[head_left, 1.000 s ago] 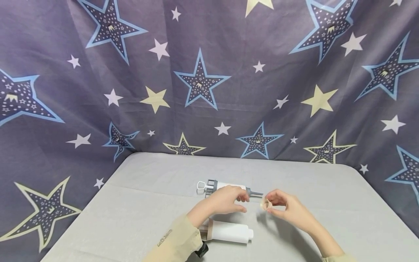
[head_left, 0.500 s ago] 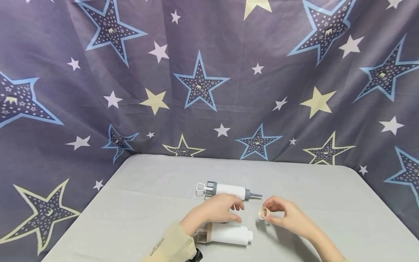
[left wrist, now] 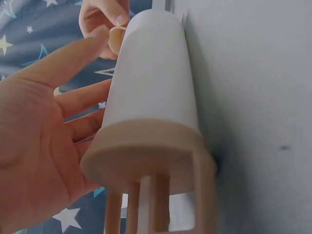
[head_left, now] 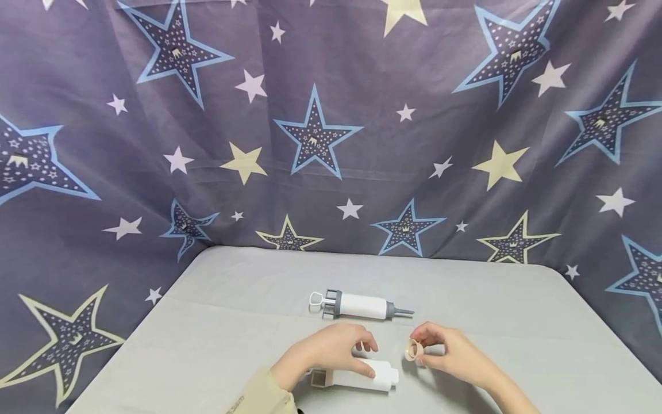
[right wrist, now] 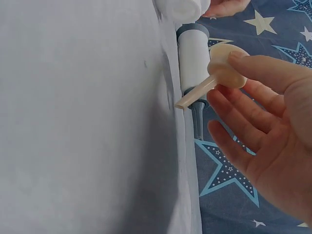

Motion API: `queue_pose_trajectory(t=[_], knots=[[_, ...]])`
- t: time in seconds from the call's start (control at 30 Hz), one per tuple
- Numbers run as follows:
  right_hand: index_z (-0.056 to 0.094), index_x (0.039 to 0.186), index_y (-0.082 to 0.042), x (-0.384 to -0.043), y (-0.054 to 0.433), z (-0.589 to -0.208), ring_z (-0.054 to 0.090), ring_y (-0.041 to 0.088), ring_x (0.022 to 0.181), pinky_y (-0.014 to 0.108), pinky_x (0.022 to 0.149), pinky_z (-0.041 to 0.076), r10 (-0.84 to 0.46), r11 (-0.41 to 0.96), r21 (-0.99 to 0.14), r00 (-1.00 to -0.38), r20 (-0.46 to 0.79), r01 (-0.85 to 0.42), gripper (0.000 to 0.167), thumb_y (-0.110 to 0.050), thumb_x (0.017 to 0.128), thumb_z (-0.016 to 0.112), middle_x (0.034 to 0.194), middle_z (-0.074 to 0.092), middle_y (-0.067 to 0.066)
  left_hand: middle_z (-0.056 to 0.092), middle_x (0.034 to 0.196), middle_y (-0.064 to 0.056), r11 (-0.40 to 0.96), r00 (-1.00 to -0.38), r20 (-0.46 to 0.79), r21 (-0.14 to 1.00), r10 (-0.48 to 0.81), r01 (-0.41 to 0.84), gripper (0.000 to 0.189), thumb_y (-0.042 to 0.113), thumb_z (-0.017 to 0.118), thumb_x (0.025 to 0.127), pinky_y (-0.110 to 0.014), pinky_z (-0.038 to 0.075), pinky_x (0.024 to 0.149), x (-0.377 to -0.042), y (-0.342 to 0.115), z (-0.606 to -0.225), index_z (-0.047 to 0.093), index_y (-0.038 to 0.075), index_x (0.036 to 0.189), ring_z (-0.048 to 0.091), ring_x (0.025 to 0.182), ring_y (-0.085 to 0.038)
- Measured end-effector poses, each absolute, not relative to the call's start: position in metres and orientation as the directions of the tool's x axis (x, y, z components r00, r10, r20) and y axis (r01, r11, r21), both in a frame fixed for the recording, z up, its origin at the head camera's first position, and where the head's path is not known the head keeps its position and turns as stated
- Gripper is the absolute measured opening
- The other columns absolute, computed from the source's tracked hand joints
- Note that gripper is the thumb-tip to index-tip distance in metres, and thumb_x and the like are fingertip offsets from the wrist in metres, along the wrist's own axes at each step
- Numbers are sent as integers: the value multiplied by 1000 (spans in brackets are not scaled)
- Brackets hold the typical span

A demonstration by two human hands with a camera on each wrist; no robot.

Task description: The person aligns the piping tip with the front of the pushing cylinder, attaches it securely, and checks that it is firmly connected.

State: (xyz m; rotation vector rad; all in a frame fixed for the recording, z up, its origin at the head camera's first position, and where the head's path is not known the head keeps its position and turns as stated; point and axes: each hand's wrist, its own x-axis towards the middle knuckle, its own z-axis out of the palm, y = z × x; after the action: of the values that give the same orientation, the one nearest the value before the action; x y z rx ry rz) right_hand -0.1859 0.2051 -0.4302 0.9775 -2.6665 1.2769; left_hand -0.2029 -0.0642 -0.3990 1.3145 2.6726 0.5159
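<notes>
A hand pump [head_left: 384, 376] with a white barrel and a beige frame at its rear lies on the table. My left hand [head_left: 336, 348] is over it, thumb reaching across the barrel. In the left wrist view, relaxed fingers [left wrist: 80, 102] stretch along the barrel's side, partly hidden behind it. To the right, my right hand [head_left: 460, 353] pinches a beige nozzle cap [right wrist: 228, 68] by its round base between thumb and fingers. The thin spout [right wrist: 195, 95] points away from the palm, and the cap's open ring faces the pump's narrow white end.
A second hand pump [head_left: 364, 306], white with dark grey ends, lies farther back, its nozzle pointing right and its looped white handle left. The grey-white cloth on the table [head_left: 248, 270] reaches a star-patterned curtain [head_left: 315, 132] at the back and left.
My left hand has come down from near the grey pump onto the beige-framed one. My right hand has moved toward me and slightly left with the nozzle cap.
</notes>
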Motion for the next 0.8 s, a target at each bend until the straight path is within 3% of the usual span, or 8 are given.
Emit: queue_pose_trajectory(t=[0.2, 0.5, 0.8], knots=[[62, 101, -13, -183, 203, -429, 61, 4, 84, 27, 78, 47, -539, 473, -698, -803, 253, -537, 24, -19, 79, 68, 90, 65, -7, 59, 84, 15, 532, -584, 45, 363, 810, 765, 41, 45, 75, 67, -7, 38, 68, -192, -67, -401, 64, 21, 98, 52, 77, 5], [61, 101, -13, -181, 203, -432, 60, 4, 83, 28, 78, 48, -563, 455, -690, -782, 267, -563, 23, -19, 80, 67, 91, 65, -7, 58, 92, 17, 586, -624, -8, 352, 782, 730, 48, 34, 79, 63, -11, 39, 71, -187, -67, -403, 61, 24, 105, 50, 82, 5], [61, 101, -12, -182, 204, -435, 60, 3, 82, 28, 78, 48, -566, 456, -681, -777, 276, -574, 24, -17, 79, 68, 90, 65, -7, 59, 98, 14, 583, -616, 11, 309, 788, 752, 52, 28, 78, 64, -13, 40, 77, -189, -69, -410, 61, 23, 113, 50, 86, 3]])
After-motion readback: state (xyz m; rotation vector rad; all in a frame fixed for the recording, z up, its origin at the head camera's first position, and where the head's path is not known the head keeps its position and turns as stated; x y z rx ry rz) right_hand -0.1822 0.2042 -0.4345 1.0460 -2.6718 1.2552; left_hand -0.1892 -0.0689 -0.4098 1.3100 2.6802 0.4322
